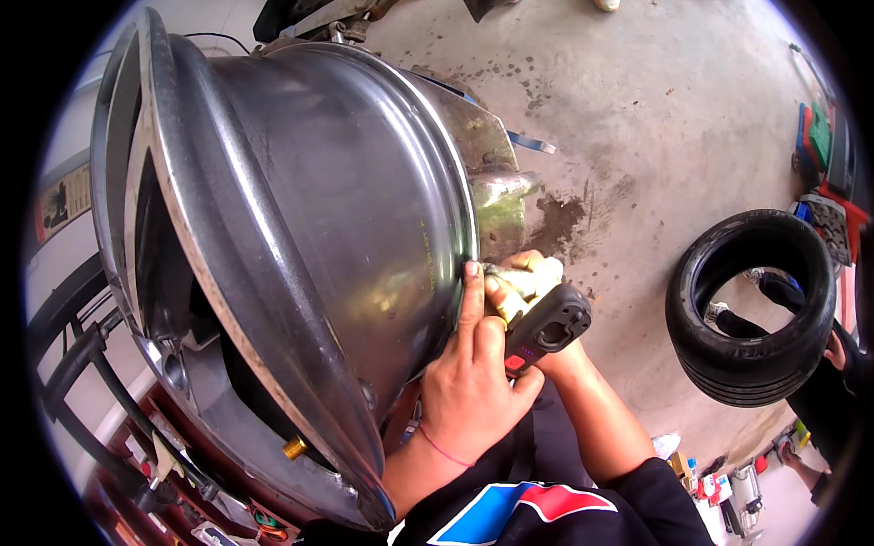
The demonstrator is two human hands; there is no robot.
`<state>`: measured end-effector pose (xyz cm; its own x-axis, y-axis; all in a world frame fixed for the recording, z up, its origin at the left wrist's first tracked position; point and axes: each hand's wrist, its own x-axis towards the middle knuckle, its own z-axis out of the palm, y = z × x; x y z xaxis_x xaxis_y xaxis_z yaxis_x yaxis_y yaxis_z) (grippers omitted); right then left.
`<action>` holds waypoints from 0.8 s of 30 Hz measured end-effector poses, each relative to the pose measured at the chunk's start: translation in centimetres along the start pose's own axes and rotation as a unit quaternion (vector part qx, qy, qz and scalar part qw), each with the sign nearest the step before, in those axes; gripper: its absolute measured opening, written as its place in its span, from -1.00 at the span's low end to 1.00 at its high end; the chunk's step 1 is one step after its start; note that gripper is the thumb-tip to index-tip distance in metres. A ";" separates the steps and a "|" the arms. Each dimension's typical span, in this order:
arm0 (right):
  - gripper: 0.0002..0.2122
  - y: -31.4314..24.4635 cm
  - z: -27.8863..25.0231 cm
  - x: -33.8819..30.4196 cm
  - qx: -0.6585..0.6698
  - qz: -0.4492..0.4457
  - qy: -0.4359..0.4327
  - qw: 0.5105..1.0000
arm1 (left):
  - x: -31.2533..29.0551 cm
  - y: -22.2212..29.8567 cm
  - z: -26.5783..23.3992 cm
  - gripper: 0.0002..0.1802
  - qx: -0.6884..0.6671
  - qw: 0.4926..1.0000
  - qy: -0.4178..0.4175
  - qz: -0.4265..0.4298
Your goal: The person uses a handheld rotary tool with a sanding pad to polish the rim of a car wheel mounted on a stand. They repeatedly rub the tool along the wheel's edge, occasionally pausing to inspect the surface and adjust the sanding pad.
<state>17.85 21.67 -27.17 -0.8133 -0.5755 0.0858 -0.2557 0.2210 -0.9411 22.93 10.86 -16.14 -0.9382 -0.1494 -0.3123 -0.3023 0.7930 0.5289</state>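
A large dark grey wheel rim [337, 155] without a tyre fills the left side, tilted, with its bright edge facing right. My left hand [473, 391] rests at that edge, its index finger stretched against the lip. Between its thumb and curled fingers sits a black handheld work light [551, 323] with a red button; a yellowish glow falls on the rim and my fingers. Behind the light, my right hand [523, 278] has its fingers closed at the rim's edge. What they pinch is mostly hidden. A brass-coloured valve stem [294, 448] shows at the lower left.
At the right, a person in dark clothes holds a black tyre [756, 373] upright. A metal machine part [501, 187] juts out beyond the rim, near a blue-handled bar [533, 143]. Wet spots mark the concrete floor [628, 91]. Boxes and bottles [706, 482] stand lower right.
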 end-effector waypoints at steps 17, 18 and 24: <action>-0.75 -1.7 0.0 1.4 0.167 0.270 0.057 0.947 | -0.2 -0.6 0.1 -0.47 -0.043 0.999 0.015 -0.003; -0.76 -2.9 0.2 0.6 0.101 0.278 0.038 0.954 | -0.9 -0.5 -0.2 -0.45 -0.026 1.000 -0.006 -0.009; -0.73 -1.0 -0.6 3.1 0.328 0.301 0.152 0.882 | 1.2 -0.1 -0.3 -0.45 -0.063 0.996 0.043 0.056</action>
<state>15.28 20.10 -25.73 -0.8271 -0.2485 -0.5041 0.5465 -0.1463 -0.8245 21.79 10.42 -16.35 -0.9764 -0.1190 -0.1801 -0.2092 0.7277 0.6532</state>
